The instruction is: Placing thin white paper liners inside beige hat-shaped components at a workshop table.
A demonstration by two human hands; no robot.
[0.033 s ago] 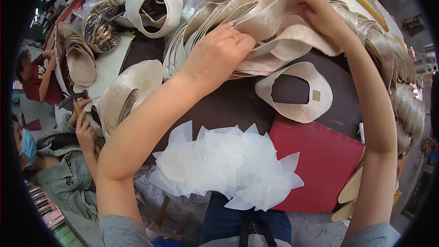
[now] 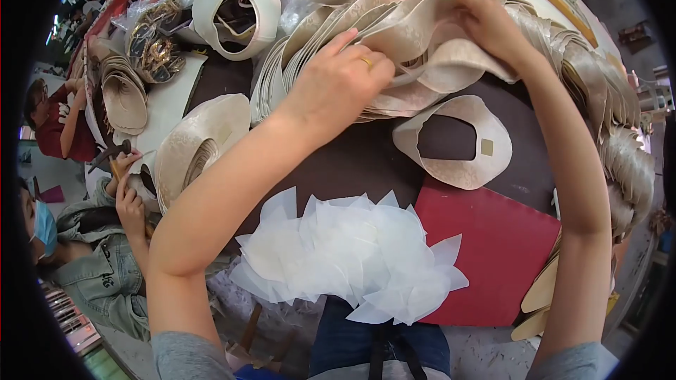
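A long fanned stack of cream satin shoe-upper pieces (image 2: pixel 394 7) arcs across the far side of the dark table (image 2: pixel 352 162). My left hand (image 2: pixel 341 84), with a ring on one finger, pinches the edges of pieces in that stack. My right hand (image 2: pixel 486 24) grips one cream piece (image 2: pixel 458 63) lifted from the stack. One separate cream upper piece (image 2: pixel 458 144) lies flat on the table just below my hands. A heap of thin white translucent sheets (image 2: pixel 345 253) lies at the near edge.
A red board (image 2: pixel 496 253) lies at the near right. More cream stacks curve down the right side (image 2: pixel 627 162) and at the left (image 2: pixel 197 144). Two people sit at the left, one in denim (image 2: pixel 98 267) holding a tool.
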